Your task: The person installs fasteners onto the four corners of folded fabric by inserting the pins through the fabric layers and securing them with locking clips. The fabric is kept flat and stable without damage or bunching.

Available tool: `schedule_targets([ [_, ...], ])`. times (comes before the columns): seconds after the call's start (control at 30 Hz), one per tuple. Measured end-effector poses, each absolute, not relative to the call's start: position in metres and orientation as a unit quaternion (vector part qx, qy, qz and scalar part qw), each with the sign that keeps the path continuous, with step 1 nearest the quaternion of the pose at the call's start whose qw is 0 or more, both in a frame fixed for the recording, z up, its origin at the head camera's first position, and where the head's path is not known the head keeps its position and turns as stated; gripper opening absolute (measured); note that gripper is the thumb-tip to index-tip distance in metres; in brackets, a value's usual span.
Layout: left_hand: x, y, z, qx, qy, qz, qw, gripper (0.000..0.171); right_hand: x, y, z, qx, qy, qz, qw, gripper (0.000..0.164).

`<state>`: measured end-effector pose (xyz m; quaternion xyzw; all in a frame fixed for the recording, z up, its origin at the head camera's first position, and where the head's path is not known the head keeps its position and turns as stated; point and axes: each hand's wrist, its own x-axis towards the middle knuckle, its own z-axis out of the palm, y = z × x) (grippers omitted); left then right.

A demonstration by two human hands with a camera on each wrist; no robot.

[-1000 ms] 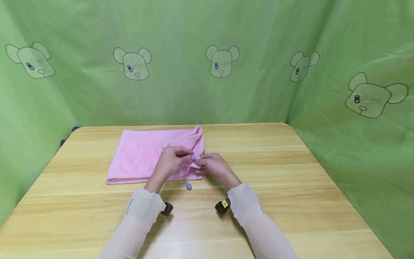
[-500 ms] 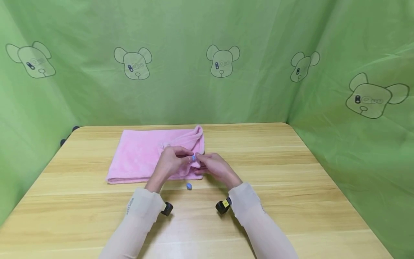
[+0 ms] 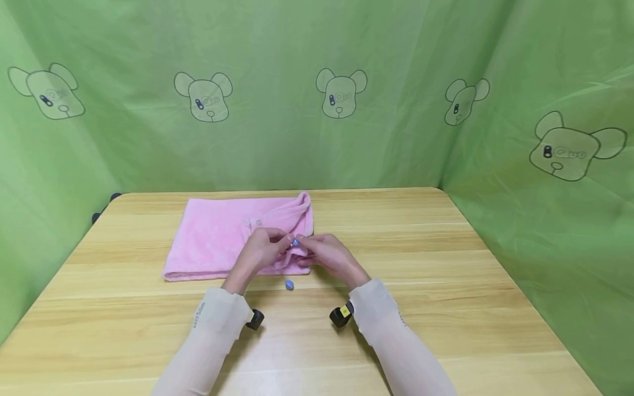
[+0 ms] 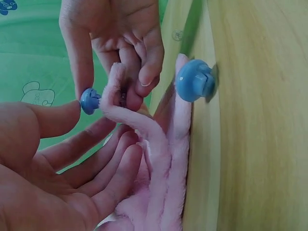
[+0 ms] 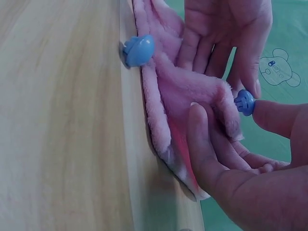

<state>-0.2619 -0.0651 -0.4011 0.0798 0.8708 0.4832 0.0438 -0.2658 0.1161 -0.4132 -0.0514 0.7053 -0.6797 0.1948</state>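
Observation:
A pink plush blanket lies folded on the table, its right corner lifted and bunched. At that corner is a blue mushroom-shaped quilt clip, its stem against the cloth. My left hand pinches the clip, thumb on the cap's edge and fingers behind the cloth. My right hand holds it from the other side, thumb on the cap and fingers curled behind the corner. A second blue clip sits on the table just before the blanket's front edge.
A small clear object rests on the blanket just behind my left hand. The wooden table has green curtains with bear drawings along its back and sides. Black cameras sit at both wrists.
My right thumb has moved up onto the clip's cap. My left fingers have shifted slightly, and less of the cap shows in the head view. The second clip stays put.

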Motion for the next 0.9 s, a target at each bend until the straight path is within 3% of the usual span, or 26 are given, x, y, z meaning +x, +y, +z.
schedule_targets([
  [0.9,-0.2599,-0.0609,-0.4016,0.093,0.891,0.437,0.077,0.023,-0.2634,0.1171,-0.4126,-0.057,0.707,-0.681,0.182,0.030],
])
